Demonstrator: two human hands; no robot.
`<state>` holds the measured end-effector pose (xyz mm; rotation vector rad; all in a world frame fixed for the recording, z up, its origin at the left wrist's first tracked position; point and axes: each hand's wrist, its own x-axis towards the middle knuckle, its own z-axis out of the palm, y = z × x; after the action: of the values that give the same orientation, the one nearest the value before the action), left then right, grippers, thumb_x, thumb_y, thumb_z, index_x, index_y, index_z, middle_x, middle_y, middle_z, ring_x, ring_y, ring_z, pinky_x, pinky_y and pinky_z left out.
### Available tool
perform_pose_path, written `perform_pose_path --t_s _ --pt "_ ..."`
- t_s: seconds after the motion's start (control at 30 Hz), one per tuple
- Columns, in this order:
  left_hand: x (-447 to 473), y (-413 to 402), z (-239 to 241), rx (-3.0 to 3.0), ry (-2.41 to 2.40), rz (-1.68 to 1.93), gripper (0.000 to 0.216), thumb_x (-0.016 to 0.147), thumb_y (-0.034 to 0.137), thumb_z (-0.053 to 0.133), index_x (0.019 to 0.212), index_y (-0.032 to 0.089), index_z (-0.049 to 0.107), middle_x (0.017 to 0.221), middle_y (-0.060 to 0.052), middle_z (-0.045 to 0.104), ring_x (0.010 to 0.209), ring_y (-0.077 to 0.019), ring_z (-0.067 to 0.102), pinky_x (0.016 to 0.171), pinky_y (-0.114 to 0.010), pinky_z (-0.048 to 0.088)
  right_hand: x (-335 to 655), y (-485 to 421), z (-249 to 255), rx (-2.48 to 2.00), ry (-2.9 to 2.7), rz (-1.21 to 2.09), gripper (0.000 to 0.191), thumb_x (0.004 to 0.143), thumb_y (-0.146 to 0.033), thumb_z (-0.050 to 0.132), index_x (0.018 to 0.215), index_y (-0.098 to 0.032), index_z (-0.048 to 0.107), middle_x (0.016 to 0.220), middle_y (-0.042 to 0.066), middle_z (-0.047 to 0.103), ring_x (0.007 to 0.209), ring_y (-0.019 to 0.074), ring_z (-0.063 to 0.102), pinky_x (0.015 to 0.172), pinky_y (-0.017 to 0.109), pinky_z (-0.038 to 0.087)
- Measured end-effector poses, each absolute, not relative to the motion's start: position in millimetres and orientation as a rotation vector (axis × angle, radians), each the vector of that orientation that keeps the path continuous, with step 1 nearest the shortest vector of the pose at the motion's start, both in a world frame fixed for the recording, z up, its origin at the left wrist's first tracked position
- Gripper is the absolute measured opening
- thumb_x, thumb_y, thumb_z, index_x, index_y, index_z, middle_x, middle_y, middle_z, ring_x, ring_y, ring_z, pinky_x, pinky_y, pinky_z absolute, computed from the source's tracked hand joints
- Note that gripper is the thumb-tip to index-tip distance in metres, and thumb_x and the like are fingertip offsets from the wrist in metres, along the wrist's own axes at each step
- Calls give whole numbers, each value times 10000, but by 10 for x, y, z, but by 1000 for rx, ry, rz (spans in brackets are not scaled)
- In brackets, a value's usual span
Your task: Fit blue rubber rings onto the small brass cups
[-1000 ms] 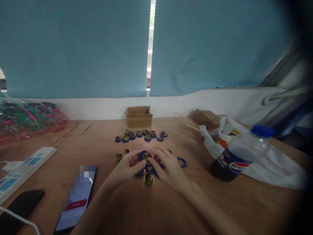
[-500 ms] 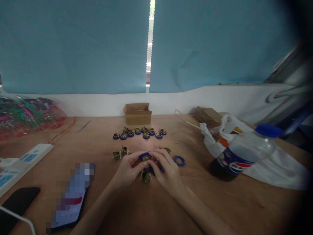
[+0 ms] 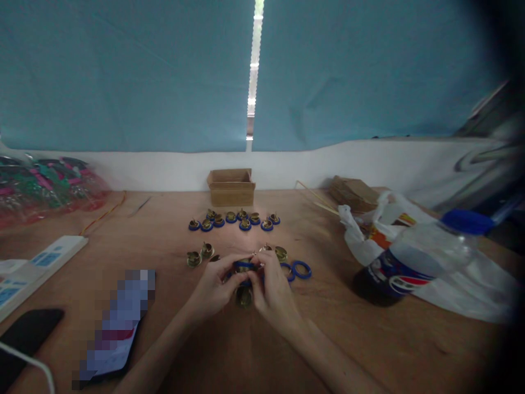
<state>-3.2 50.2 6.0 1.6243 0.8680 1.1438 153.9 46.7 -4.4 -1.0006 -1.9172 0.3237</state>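
Note:
My left hand (image 3: pixel 213 285) and my right hand (image 3: pixel 273 287) meet over the middle of the wooden table (image 3: pixel 262 350). Together their fingertips pinch a blue ring with a brass piece in it (image 3: pixel 244 266). Under the hands lies another brass piece (image 3: pixel 243 296). Loose blue rings (image 3: pixel 301 269) lie just right of my right hand. Two brass pieces (image 3: pixel 199 254) sit left of my left hand. Farther back, a row of brass pieces fitted in blue rings (image 3: pixel 233 220) stretches across the table.
A small cardboard box (image 3: pixel 231 186) stands behind the row. A cola bottle (image 3: pixel 414 257) lies on white plastic bags (image 3: pixel 471 284) at right. A phone (image 3: pixel 115 328), a black phone (image 3: pixel 24 339) and a power strip (image 3: pixel 36 265) are at left. A bag of colourful items (image 3: pixel 45 183) sits far left.
Both hands have drawn slightly nearer and closed tighter on the ring and brass piece. The view has shifted a little.

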Motion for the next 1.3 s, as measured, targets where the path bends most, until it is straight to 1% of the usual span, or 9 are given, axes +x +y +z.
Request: perform_pose_path --t_s 0.27,0.4,0.5,0.6,0.73,0.83,1.0,1.17,1.3 --pt "-9 456 94 1629 842 1243 280 888 118 505 1144 204 577 1224 -90 618 1159 -210 576 997 -356 457 1538 468 -42 -1030 -1934 358 145 880 -112 445 998 -196 436 991 93 505 918 236 521 785 406 474" --pt "-31 456 84 1751 936 1317 199 889 111 493 1051 204 562 1227 -99 617 1180 -211 570 974 -355 480 1534 458 -41 -1028 -1894 330 126 890 -112 437 973 -206 438 1052 106 490 940 232 529 784 389 485" --pt "-50 477 72 1994 1081 1333 184 872 89 505 997 201 581 1175 -94 650 1123 -203 604 949 -349 491 1542 466 -36 -1006 -1901 351 137 902 -104 431 986 -213 438 995 84 529 886 209 560 747 344 496" --pt "-54 488 56 2077 1175 1332 191 880 100 509 1020 209 581 1137 -79 677 1071 -192 634 926 -338 507 1557 476 -33 -1002 -1913 352 152 916 -128 457 1039 -218 454 937 63 580 844 200 594 724 320 508" --pt "-56 487 3 2030 1270 1320 157 875 118 537 998 205 580 1076 -63 705 988 -188 680 838 -302 551 1568 476 -27 -959 -1930 309 169 922 -154 494 1073 -229 476 1001 72 617 919 210 622 783 338 528" --pt "-64 489 -49 2030 1292 1328 148 872 111 536 982 206 564 1050 -57 711 975 -187 688 831 -295 554 1572 471 -11 -927 -1988 302 199 921 -150 507 1098 -237 482 1080 80 625 997 215 621 837 359 535" --pt "-58 487 -82 2033 1328 1346 159 879 113 507 1000 215 524 1002 -55 705 927 -181 700 783 -281 566 1563 463 3 -950 -1969 284 215 916 -177 518 1120 -243 502 1119 89 624 1025 227 625 812 360 565" --pt "-66 483 -69 2020 1377 1424 134 865 148 538 975 208 491 883 -44 700 803 -172 714 677 -251 571 1532 460 -80 -1037 -1883 277 282 903 -247 559 1173 -232 477 1071 94 635 897 226 672 737 345 575" --pt "-82 463 -49 2071 1350 1429 161 844 117 531 969 207 484 859 -37 686 775 -168 708 639 -235 559 1522 453 -161 -1075 -1839 322 249 893 -252 570 1119 -221 470 987 80 638 787 209 676 687 325 563"
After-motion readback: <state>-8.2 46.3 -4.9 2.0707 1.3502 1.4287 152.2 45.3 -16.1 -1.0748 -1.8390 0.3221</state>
